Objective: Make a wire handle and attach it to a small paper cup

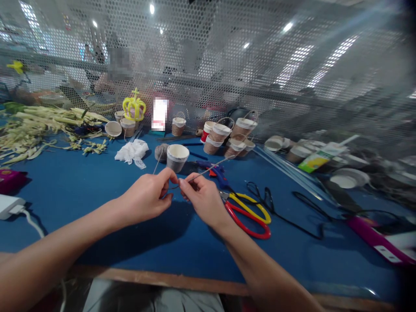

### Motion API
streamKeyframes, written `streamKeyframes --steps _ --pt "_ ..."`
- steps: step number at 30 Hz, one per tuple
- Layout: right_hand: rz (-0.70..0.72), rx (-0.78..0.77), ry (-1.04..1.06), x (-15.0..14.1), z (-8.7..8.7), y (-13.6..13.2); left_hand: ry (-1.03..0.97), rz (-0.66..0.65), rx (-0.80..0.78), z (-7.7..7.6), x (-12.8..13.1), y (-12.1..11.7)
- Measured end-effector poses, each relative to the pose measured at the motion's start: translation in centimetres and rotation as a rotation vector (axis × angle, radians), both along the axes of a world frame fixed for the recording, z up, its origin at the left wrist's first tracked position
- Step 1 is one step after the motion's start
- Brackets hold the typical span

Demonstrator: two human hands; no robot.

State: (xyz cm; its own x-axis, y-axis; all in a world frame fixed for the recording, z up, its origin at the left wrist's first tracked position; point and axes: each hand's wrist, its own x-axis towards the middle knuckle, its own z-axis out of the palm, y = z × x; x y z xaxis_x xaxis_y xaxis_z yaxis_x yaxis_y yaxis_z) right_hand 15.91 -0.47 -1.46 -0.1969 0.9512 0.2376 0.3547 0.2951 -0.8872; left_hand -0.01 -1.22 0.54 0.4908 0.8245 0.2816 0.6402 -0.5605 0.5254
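Between my fingertips runs a thin grey-brown cord [209, 168], held above the blue table. My left hand [147, 197] pinches it on one side, with a strand rising toward a ball of grey yarn [161, 152]. My right hand [203, 197] grips it close by, and a length sticks out to the upper right. Just beyond both hands stands a small paper cup [177, 161] with a white rim and greyish side. Scissors [248, 214] with one red and one yellow handle lie right of my right hand. A blue glue gun [216, 172] rests behind them.
Several cups with cord handles [221, 134] are grouped behind. A crumpled white tissue [132, 152] and dried husks [42, 125] lie left, near a yellow crown [134, 106]. Black cable [292, 221] leads to a purple power strip [377, 238]. A perforated metal screen [201, 56] closes the back.
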Motion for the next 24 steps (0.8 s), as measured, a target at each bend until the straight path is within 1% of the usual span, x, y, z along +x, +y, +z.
streamKeyframes --steps 7,12,14,18,21,24 --pt "-0.055 0.032 -0.023 -0.3 0.0 -0.1 0.028 0.089 0.06 -0.9 0.7 0.1" --pt "-0.042 0.044 0.003 -0.5 -0.1 -0.3 0.03 0.137 0.137 -1.2 0.9 0.1" --pt "-0.011 0.037 0.013 -0.5 -0.1 -0.3 -0.003 0.134 0.108 -1.1 0.8 0.1" --pt "0.07 0.042 0.035 -0.3 -0.1 -0.3 -0.092 0.107 -0.021 -0.6 0.3 0.3" --pt "0.046 0.066 0.019 -0.1 -0.1 -0.3 -0.111 0.061 -0.118 -0.3 -0.1 0.6" --pt "0.022 0.047 0.014 -0.1 -0.2 -0.2 -0.181 0.01 -0.2 -0.2 -0.4 0.8"
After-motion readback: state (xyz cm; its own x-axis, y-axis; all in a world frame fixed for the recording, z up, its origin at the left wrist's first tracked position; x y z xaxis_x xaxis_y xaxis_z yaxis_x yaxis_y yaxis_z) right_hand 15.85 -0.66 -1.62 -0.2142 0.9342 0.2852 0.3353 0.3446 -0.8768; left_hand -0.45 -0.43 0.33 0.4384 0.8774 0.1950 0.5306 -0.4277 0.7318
